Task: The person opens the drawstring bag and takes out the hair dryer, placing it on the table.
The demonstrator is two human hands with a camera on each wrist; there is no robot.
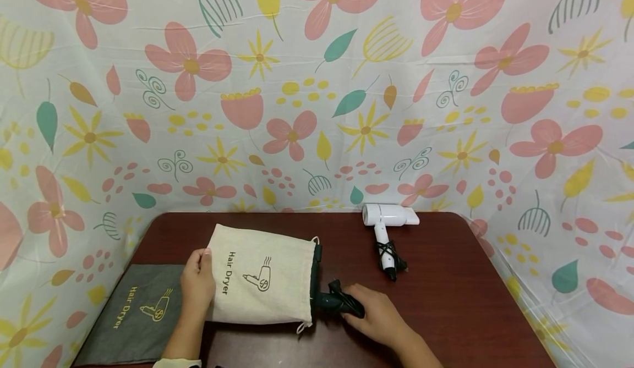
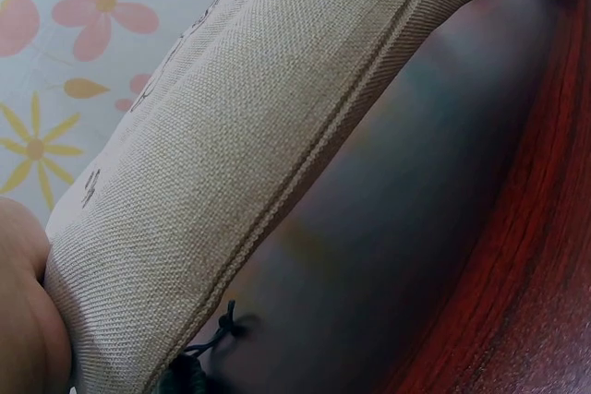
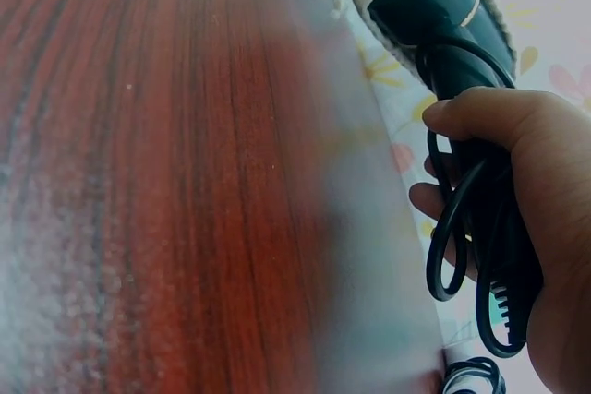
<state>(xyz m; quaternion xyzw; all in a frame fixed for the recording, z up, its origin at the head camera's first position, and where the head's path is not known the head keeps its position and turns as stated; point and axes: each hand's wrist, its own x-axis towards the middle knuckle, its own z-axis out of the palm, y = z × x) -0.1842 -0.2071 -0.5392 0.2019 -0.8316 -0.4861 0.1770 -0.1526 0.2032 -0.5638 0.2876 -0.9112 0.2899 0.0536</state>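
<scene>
A cream drawstring bag (image 1: 269,280) printed "Hair Dryer" lies sideways, its mouth facing right. My left hand (image 1: 199,280) pinches its closed end at the left, thumb on top. Inside the mouth sits a dark green hair dryer (image 3: 434,6), most of its body hidden by the cloth, with the handle sticking out to the right. Around that handle and its wrapped black cord (image 3: 452,237) my right hand (image 1: 378,316) curls its fingers. In the left wrist view the bag's side seam (image 2: 323,136) runs across, with part of my left hand at the lower left.
A white hair dryer (image 1: 388,215) with its cord wound round the handle lies at the back right of the brown table (image 1: 460,302). A flat grey bag (image 1: 134,324), also printed "Hair Dryer", lies under my left forearm. A flowered curtain (image 1: 317,93) hangs behind the table.
</scene>
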